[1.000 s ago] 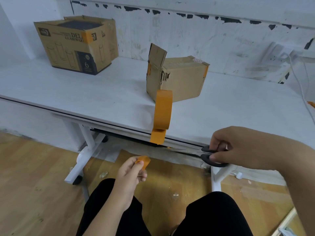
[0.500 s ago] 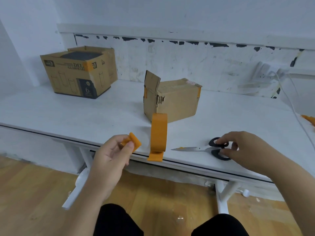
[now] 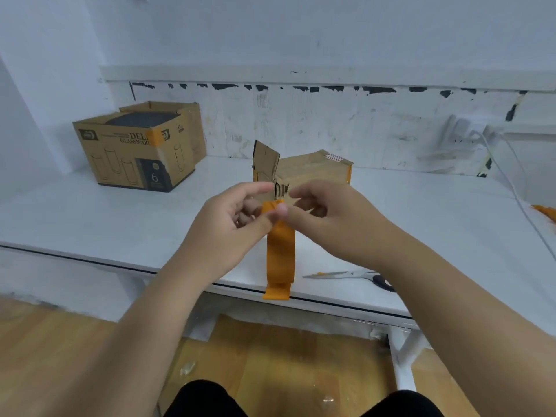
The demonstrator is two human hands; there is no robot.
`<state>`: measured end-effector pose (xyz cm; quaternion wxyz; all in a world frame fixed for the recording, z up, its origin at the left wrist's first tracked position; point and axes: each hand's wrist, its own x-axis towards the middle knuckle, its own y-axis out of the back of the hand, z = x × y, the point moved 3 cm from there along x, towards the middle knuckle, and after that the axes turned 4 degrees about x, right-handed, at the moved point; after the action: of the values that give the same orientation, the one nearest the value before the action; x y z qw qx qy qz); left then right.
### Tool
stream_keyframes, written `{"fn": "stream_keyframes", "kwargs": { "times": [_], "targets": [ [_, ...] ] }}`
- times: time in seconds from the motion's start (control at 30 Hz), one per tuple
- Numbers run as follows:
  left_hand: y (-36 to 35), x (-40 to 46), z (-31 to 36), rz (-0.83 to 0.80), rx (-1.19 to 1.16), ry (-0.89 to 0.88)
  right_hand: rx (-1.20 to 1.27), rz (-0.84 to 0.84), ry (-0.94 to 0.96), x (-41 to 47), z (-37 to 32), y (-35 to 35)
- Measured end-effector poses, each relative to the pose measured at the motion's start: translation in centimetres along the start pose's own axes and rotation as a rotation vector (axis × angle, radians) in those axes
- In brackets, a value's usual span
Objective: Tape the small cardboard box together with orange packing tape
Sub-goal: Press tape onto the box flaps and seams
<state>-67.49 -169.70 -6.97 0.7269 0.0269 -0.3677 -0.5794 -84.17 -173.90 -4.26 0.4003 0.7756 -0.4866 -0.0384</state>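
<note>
On the white bench [image 3: 120,224] we recorded a small cardboard box [image 3: 313,173], one torn flap standing upright at its left end and orange tape on its corners. Directly in front of it our left hand [image 3: 231,218] and right hand [image 3: 328,215] met, fingers curled, both pinching a small piece of orange tape [image 3: 272,207] between thumb and fingertips. Below the hands a roll of orange packing tape [image 3: 281,254] stood on edge near the bench's front edge, its loose end [image 3: 276,291] hanging over that edge. To the right of the roll lay a pair of scissors [image 3: 346,275], blades pointing left, black handles partly hidden by our right forearm. At the back left sat a larger printed glassware carton [image 3: 135,152], its top open. A white cable [image 3: 517,194] ran down the right side, with an orange scrap [image 3: 546,212] beside it at the picture's edge.
</note>
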Motion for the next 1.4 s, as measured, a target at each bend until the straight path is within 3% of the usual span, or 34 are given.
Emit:
{"fn": "stream_keyframes", "kwargs": {
  "times": [0.17,0.4,0.9,1.27,1.4],
  "targets": [
    [0.6,1.9,0.3,-0.005,0.027,-0.011,0.125,0.032,0.001,1.7,-0.8,-0.2],
    [1.1,2.8,-0.7,-0.007,0.035,0.054,0.066,0.111,-0.035,2.7,0.6,0.4],
    [0.0,4.3,-3.3,0.012,-0.050,0.140,0.077,0.049,-0.123,4.4,2.6,-0.4],
    [-1.8,5.9,-5.8,-0.037,0.118,0.169,-0.248,0.224,0.100,5.8,5.0,-1.3],
    [-2.0,6.3,-6.7,-0.034,0.089,0.176,-0.227,0.212,0.111,6.3,5.5,-1.5]
  ]
}}
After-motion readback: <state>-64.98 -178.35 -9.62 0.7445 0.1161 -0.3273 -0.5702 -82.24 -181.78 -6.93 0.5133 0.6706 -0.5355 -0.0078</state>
